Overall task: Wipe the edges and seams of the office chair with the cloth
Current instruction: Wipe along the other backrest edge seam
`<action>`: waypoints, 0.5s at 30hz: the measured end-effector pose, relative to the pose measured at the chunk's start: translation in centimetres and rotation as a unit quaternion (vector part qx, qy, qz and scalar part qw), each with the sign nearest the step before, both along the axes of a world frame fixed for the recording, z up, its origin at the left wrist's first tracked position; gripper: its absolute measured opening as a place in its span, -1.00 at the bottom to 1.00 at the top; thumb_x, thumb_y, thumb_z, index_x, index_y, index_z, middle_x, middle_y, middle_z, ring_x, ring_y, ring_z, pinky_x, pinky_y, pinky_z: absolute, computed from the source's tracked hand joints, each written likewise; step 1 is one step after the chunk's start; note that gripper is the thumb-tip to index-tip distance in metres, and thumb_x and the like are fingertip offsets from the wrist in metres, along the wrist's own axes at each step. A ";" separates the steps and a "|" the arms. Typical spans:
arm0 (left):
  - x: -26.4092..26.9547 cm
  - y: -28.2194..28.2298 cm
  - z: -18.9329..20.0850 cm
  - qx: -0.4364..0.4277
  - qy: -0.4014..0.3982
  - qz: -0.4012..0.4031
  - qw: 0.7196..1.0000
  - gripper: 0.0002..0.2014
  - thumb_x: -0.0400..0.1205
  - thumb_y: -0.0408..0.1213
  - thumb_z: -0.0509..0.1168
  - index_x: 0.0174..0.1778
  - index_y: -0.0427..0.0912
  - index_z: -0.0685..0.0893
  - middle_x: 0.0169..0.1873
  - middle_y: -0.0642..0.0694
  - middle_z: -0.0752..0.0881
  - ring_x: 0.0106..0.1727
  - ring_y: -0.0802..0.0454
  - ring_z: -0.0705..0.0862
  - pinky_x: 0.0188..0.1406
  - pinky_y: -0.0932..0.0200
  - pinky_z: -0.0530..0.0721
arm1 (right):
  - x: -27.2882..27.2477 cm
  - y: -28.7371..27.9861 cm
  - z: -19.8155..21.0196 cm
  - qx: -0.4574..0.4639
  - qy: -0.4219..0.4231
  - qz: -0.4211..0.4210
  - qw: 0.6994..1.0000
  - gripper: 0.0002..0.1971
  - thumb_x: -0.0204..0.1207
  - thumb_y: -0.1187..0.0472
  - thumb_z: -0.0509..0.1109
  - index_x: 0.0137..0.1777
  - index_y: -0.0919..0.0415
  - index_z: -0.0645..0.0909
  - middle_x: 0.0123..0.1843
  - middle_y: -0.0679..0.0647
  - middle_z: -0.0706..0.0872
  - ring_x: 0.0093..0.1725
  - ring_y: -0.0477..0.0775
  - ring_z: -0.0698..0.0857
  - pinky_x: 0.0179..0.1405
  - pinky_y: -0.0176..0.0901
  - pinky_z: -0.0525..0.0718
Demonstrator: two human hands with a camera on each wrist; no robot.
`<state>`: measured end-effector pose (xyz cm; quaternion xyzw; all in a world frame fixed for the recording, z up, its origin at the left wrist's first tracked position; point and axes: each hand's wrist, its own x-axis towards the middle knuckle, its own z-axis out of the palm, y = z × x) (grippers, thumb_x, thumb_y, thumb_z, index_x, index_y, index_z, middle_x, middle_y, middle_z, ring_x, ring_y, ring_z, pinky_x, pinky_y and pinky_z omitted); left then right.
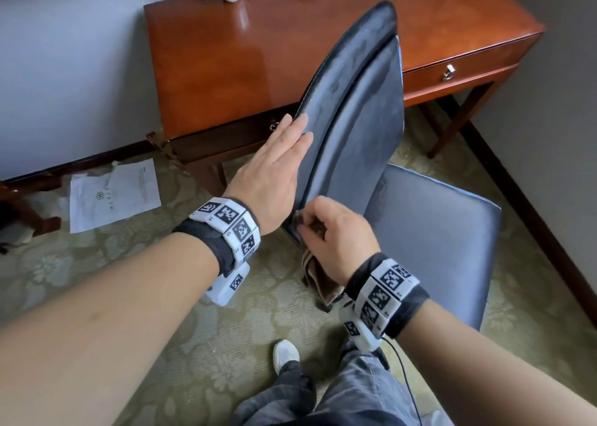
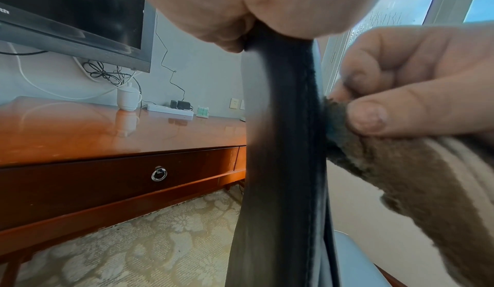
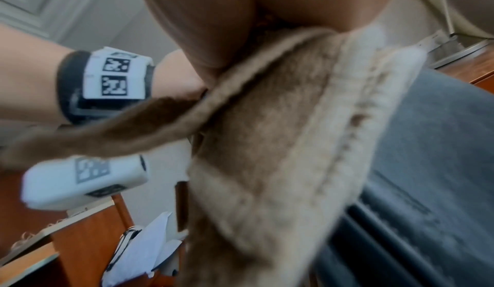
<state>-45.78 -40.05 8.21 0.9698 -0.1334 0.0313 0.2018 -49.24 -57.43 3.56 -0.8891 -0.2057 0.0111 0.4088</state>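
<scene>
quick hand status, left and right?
Left hand: open, straight fingers resting flat against the dark leather chair backrest.
Right hand: holding the brown and beige terry cloth, pinched against the backrest's lower edge.

Much of the cloth [image 1: 318,277] hides beneath the right hand [image 1: 336,241] and wrist in the head view, so its full shape cannot be told. The right wrist view is blurred; there the cloth [image 3: 280,143] is soft-edged and runs off the bottom edge. The left hand [image 2: 240,6] is cut off by the top edge in the left wrist view, its fingers unseen. The chair back [image 1: 352,108] covers part of the bench [image 1: 226,70]. Print on the paper [image 1: 113,196] on the floor is too small to read. The chair's base is hidden.
</scene>
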 end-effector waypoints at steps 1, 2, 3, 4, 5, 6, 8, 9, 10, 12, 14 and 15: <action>0.0 -0.1 0.1 0.002 -0.001 -0.001 1.000 -0.41 0.79 -0.52 0.02 0.80 -0.19 0.30 0.86 0.05 0.06 0.86 0.14 -0.08 0.64 0.15 0.25 | -0.3 -0.1 -0.1 0.002 0.001 0.000 1.000 -0.81 0.56 0.21 0.50 -0.10 0.01 0.52 -0.18 -0.17 0.62 -0.22 -0.13 0.57 -0.23 -0.29 0.58; 0.0 -0.3 0.2 0.003 -0.001 -0.001 1.000 -0.41 0.79 -0.52 0.02 0.80 -0.19 0.30 0.86 0.04 0.06 0.86 0.13 -0.08 0.63 0.17 0.23 | -0.4 -0.1 -0.1 0.003 0.002 -0.004 1.000 -0.81 0.57 0.21 0.50 -0.09 0.00 0.51 -0.18 -0.17 0.62 -0.22 -0.12 0.57 -0.23 -0.27 0.58; 0.0 -0.4 0.3 0.003 -0.002 0.000 1.000 -0.42 0.80 -0.52 0.02 0.80 -0.20 0.30 0.86 0.03 0.06 0.86 0.12 -0.07 0.64 0.19 0.21 | -0.2 -0.1 0.0 0.001 0.003 -0.009 1.000 -0.80 0.58 0.21 0.49 -0.10 -0.01 0.50 -0.18 -0.16 0.63 -0.22 -0.11 0.58 -0.23 -0.25 0.59; 0.1 -0.4 0.3 0.003 -0.002 0.000 1.000 -0.42 0.80 -0.52 0.02 0.80 -0.21 0.30 0.86 0.03 0.06 0.86 0.11 -0.07 0.67 0.19 0.18 | 0.2 0.0 0.2 -0.002 0.003 -0.014 1.000 -0.80 0.58 0.19 0.49 -0.11 -0.02 0.49 -0.17 -0.14 0.65 -0.20 -0.08 0.61 -0.22 -0.21 0.62; 0.2 -0.3 0.3 0.004 -0.001 -0.002 1.000 -0.42 0.80 -0.52 0.02 0.80 -0.22 0.29 0.86 0.02 0.05 0.86 0.10 -0.07 0.71 0.18 0.15 | 0.7 0.1 0.3 -0.002 0.005 -0.025 1.000 -0.80 0.59 0.18 0.48 -0.12 -0.02 0.49 -0.16 -0.11 0.68 -0.18 -0.06 0.63 -0.20 -0.19 0.63; 0.2 -0.2 0.2 0.003 -0.001 -0.005 1.000 -0.42 0.80 -0.53 0.02 0.80 -0.23 0.28 0.86 0.00 0.05 0.86 0.08 -0.06 0.76 0.16 0.13 | 1.4 0.1 0.6 0.004 0.009 -0.042 0.999 -0.81 0.59 0.17 0.48 -0.12 0.00 0.49 -0.16 -0.10 0.70 -0.18 -0.06 0.65 -0.18 -0.22 0.63; 0.4 -0.1 0.0 0.002 -0.006 -0.010 1.000 -0.41 0.78 -0.55 0.03 0.79 -0.25 0.30 0.86 -0.03 0.07 0.87 0.04 -0.04 0.81 0.07 0.15 | 3.4 0.1 1.1 0.024 0.018 -0.091 0.995 -0.81 0.57 0.16 0.51 -0.13 0.03 0.51 -0.22 -0.11 0.69 -0.21 -0.13 0.63 -0.23 -0.40 0.56; 0.5 -0.1 -0.1 0.001 -0.009 -0.009 1.000 -0.42 0.78 -0.55 0.04 0.79 -0.26 0.31 0.86 -0.04 0.08 0.87 0.04 -0.03 0.81 0.04 0.17 | 4.5 0.0 1.3 0.028 0.021 -0.113 0.993 -0.81 0.56 0.16 0.51 -0.13 0.03 0.52 -0.26 -0.13 0.67 -0.23 -0.16 0.62 -0.28 -0.49 0.49; 0.6 -0.1 -0.3 0.000 -0.012 -0.007 1.000 -0.42 0.78 -0.55 0.04 0.78 -0.26 0.32 0.85 -0.04 0.10 0.87 0.03 -0.02 0.81 0.03 0.19 | 5.5 0.0 1.6 0.027 0.022 -0.128 0.991 -0.81 0.56 0.16 0.51 -0.13 0.04 0.51 -0.29 -0.14 0.65 -0.25 -0.22 0.61 -0.31 -0.53 0.44; 0.7 0.0 -0.5 -0.002 -0.015 -0.006 1.000 -0.44 0.79 -0.55 0.03 0.77 -0.26 0.35 0.85 -0.05 0.12 0.86 0.01 0.00 0.81 -0.02 0.22 | 6.6 0.2 2.0 0.016 0.023 -0.139 0.990 -0.82 0.55 0.17 0.49 -0.13 0.03 0.51 -0.31 -0.15 0.63 -0.28 -0.26 0.59 -0.34 -0.56 0.38; 0.7 0.1 -0.5 -0.004 -0.016 -0.007 1.000 -0.44 0.79 -0.56 0.02 0.76 -0.27 0.35 0.85 -0.06 0.13 0.86 0.00 0.01 0.81 -0.06 0.22 | 6.2 0.6 2.2 0.001 0.025 -0.131 0.991 -0.84 0.56 0.18 0.47 -0.12 0.03 0.52 -0.29 -0.15 0.62 -0.29 -0.14 0.56 -0.34 -0.54 0.38; 0.7 0.2 -0.5 -0.006 -0.014 -0.008 1.000 -0.44 0.79 -0.56 0.02 0.77 -0.27 0.34 0.85 -0.06 0.12 0.86 0.01 0.00 0.81 -0.04 0.20 | 5.4 0.7 2.1 -0.003 0.024 -0.119 0.993 -0.85 0.57 0.18 0.47 -0.12 0.03 0.52 -0.27 -0.14 0.62 -0.29 -0.11 0.54 -0.32 -0.53 0.39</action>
